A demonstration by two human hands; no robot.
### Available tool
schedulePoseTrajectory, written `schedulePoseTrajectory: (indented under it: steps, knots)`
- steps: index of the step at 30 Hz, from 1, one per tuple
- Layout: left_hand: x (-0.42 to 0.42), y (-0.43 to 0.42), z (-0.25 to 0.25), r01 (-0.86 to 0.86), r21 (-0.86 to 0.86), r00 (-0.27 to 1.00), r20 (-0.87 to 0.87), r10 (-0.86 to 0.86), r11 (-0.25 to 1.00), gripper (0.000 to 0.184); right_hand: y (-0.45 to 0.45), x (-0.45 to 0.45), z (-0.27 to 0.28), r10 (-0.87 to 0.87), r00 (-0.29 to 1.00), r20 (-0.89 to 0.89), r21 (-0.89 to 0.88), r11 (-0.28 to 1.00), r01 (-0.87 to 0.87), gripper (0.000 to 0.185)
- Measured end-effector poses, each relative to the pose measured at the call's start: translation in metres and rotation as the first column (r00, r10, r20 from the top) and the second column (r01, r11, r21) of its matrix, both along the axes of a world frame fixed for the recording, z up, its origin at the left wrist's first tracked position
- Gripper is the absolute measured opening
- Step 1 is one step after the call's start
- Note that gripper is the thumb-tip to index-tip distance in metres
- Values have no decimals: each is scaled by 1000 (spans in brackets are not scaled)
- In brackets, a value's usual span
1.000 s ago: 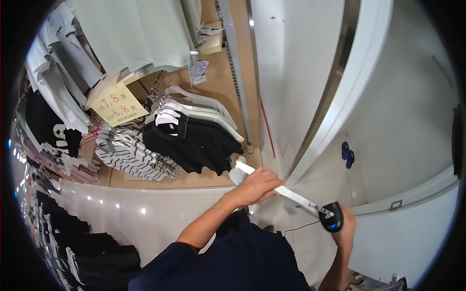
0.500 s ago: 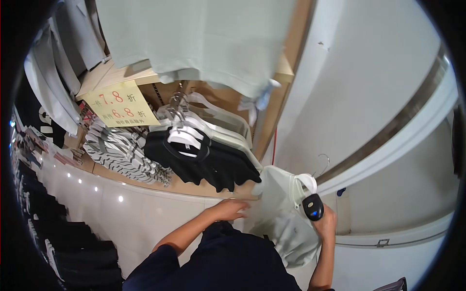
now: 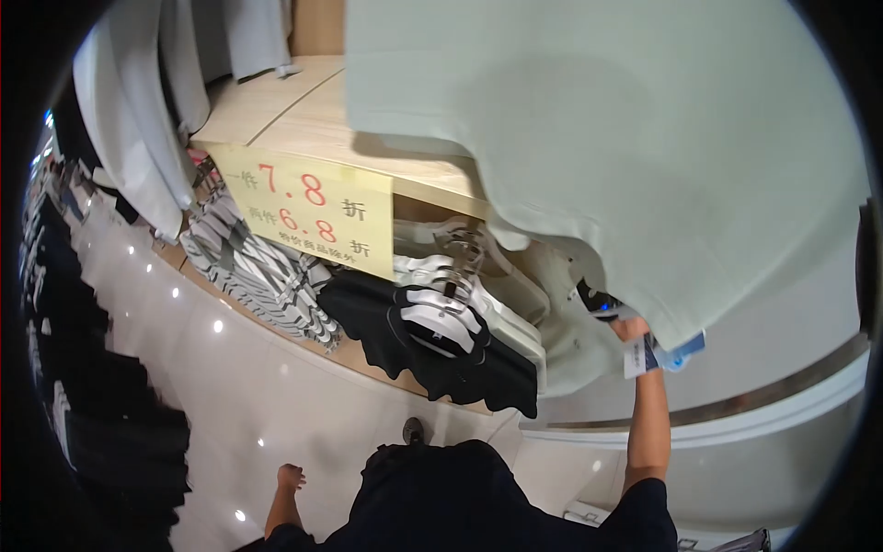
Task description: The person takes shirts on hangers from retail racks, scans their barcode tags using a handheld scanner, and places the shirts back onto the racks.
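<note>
Scanner (image 3: 600,302) is seen toward the right, partly hidden behind the hem of a large pale green garment (image 3: 644,166). At far left, dark clothes (image 3: 120,386) are hung. Striped shirts (image 3: 267,276) are hung farther right; below them, the left hand (image 3: 292,477) is held released above the floor (image 3: 221,386). Black shirts (image 3: 441,368) are partly covered by a yellow sign (image 3: 313,207). By the right hand (image 3: 631,328), partly hidden beside a tag (image 3: 636,359), the scanner is grasped.
</note>
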State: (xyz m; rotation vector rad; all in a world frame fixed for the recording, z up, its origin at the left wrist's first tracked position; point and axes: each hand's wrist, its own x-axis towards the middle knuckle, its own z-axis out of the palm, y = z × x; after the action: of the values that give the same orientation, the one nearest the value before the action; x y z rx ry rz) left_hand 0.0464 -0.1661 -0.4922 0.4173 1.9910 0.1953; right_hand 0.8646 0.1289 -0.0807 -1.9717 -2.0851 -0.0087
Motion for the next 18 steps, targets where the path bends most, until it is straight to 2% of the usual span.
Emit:
schedulePoseTrajectory:
  steps: [1,4,5,8,9,12,15,18]
  knots:
    - [5,-21,1,-83,7,996,-21,84,996,17,20,0,2,15,1000,4,-12,1000,-15,34]
    - [41,-71,-13,-312,6,929,211,304,950,24,78,-7,2,60,998,14,-32,998,-59,34]
    - [71,-85,-7,-232,83,967,125,221,969,25,95,-10,2,75,997,9,-36,997,-74,34]
    - [143,-102,-3,-281,67,940,221,260,958,28,142,-24,-3,119,993,-7,-39,992,-119,34]
    - [167,-108,1,-319,75,922,255,291,945,20,158,-27,-6,133,991,-13,-38,990,-134,34]
    - [225,-123,18,-274,71,937,244,250,959,19,203,-44,-17,172,984,-44,-39,984,-174,34]
    - [256,-150,35,-228,150,962,187,199,962,20,232,-59,-32,186,978,-98,-39,981,-190,34]
    - [265,-174,51,-285,86,951,148,271,955,20,248,-71,-45,189,969,-158,-30,980,-196,34]
